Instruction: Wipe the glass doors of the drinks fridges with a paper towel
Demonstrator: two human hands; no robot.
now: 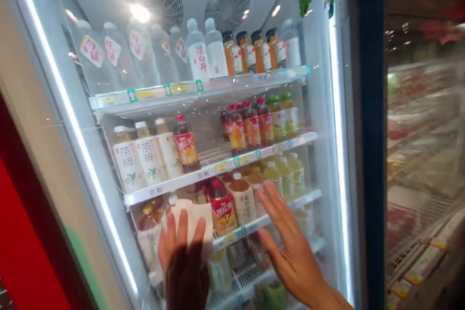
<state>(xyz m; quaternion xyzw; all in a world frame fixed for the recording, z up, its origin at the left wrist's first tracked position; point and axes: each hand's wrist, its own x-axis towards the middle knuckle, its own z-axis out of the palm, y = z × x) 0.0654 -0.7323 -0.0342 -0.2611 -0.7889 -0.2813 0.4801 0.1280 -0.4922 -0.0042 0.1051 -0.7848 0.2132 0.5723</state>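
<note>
your left hand point(183, 256) lies flat on the glass door point(321, 121) of the fridge, low down, fingers spread and pointing up. it pins a white cloth point(194, 218) against the glass: the cloth sits under your fingertips and sticks out above and to the right of them. your right hand point(290, 247) is also wide open, palm flat on the glass, fingers slanting up and left, well to the right of the cloth and not touching it. behind the glass, between your hands, stands a red-label bottle point(222, 209) on a wire shelf point(254, 225). more bottles fill the shelves above, and two fans point(228, 2) sit at the top.
</note>
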